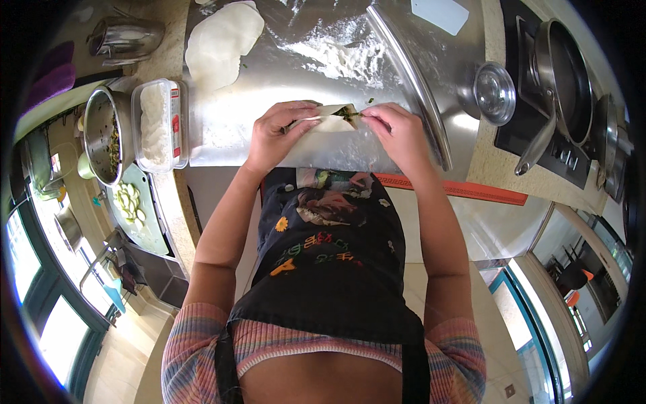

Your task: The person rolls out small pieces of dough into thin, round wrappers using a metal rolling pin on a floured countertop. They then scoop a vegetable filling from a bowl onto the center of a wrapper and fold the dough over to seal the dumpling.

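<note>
A folded dough wrapper (330,124) is held just above the steel work surface (227,151). Dark green chopped filling (345,112) shows at its open right end. My left hand (283,129) grips the wrapper's left part between thumb and fingers, hiding that end. At the right end, my right hand (396,129) has its thumb and fingertips pinched on a small strand of filling. Beyond the hands lies a thin rolled sheet of dough (224,43). White flour (343,55) is scattered over the steel, and a long metal rolling pin (409,76) rests to the right.
On the left are a plastic tub of flour (157,126), a steel pot (122,146) with chopped filling and a cutting board (156,237) with pale green pieces. A metal bowl (494,93) and frying pan (568,86) stand right. A white scraper (440,15) lies far back.
</note>
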The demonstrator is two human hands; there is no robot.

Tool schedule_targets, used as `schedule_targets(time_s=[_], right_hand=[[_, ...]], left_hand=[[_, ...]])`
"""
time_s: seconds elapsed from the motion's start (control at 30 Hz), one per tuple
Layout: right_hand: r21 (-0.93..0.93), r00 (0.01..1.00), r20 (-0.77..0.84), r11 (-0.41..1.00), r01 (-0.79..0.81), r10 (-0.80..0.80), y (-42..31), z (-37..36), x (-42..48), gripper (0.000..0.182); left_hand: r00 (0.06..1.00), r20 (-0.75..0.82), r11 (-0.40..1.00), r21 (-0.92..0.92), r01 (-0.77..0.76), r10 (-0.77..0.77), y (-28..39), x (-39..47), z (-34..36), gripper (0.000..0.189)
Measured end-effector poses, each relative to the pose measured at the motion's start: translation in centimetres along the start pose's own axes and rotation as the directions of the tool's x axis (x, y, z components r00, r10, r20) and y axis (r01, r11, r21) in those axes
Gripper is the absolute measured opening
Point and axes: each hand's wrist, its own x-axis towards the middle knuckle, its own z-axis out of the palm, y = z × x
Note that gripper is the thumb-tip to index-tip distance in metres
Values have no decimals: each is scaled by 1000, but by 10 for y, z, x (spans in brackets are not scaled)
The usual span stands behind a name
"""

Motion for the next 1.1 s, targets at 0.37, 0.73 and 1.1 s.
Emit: schedule_targets(time_s=[0.37,0.73,1.1], right_hand=[[-214,978,-43,958,191,-204,-36,22,-5,29],[-263,980,-87,953,153,-182,-2,-7,-2,27],[-189,975,-116,968,168,-192,1,12,-3,20]], left_hand=[[1000,1,1000,0,1,-1,0,-2,3,22],[999,-51,999,-45,-10,8,-3,-1,5,19],[1000,-17,999,-38,23,-24,-3,-1,4,20]])
